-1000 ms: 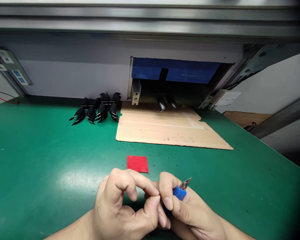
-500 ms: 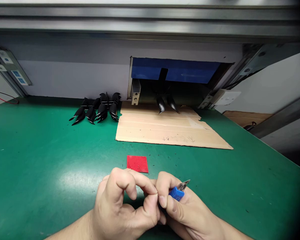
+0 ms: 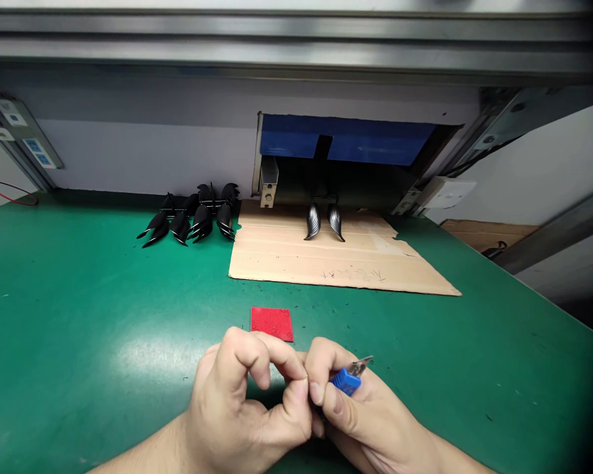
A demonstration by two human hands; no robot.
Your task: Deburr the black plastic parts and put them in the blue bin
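Note:
Low in the middle, my left hand (image 3: 250,401) is closed in a pinch, thumb against fingertip; what it grips is too small to make out. Touching it at the fingertips is my right hand (image 3: 370,411), its fingers closed around a blue utility knife (image 3: 346,381). The knife's blade points up and to the right. Something dark shows beneath the meeting fingers, mostly hidden. Just beyond my left hand lies a red square pad (image 3: 271,322) with dark bits on it.
Black curved parts (image 3: 180,224) stand in a cluster at the back left. A cardboard sheet (image 3: 296,263) lies under the wall opening, with two dark ribbed pieces (image 3: 335,222) above it. Dark scraps dot the green table (image 3: 103,296). A metal beam (image 3: 277,46) crosses overhead.
The two ribbed pieces at the opening have come forward over the cardboard and hang straighter. My hands have shifted slightly left, still pinched together.

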